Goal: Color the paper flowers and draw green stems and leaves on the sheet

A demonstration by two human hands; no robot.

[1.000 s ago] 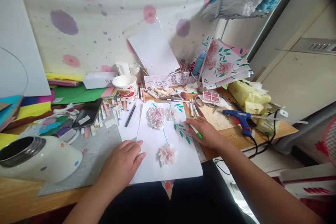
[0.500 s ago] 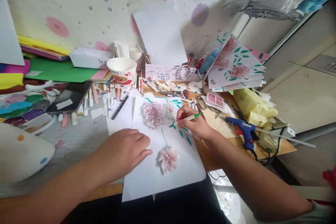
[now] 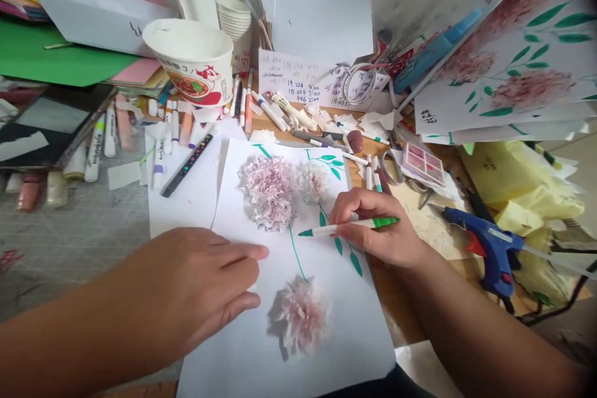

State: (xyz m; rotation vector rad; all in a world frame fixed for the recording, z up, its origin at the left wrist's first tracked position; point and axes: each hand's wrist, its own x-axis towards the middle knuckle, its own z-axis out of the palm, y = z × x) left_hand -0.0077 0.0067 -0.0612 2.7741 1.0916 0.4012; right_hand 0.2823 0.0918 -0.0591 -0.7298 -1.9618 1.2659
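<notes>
Pinching the marker (image 3: pixel 321 231) mid-barrel at the paper's (image 3: pixel 345 342) two o'clock, the right hand (image 3: pixel 373 224) has a snug grip; the left hand (image 3: pixel 209 280), at nine, lies loose, apparently empty. The marker should be light, stiff, smooth: best held near its teal tip (image 3: pixel 305 232).

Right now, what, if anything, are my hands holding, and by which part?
Your right hand holds a green-ended marker by its white barrel; your left hand holds nothing visible.

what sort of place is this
Probably a small craft workspace: a blue glue gun lies at the right, loose markers crowd the table's back, and paper flowers sit on a white sheet.
</notes>
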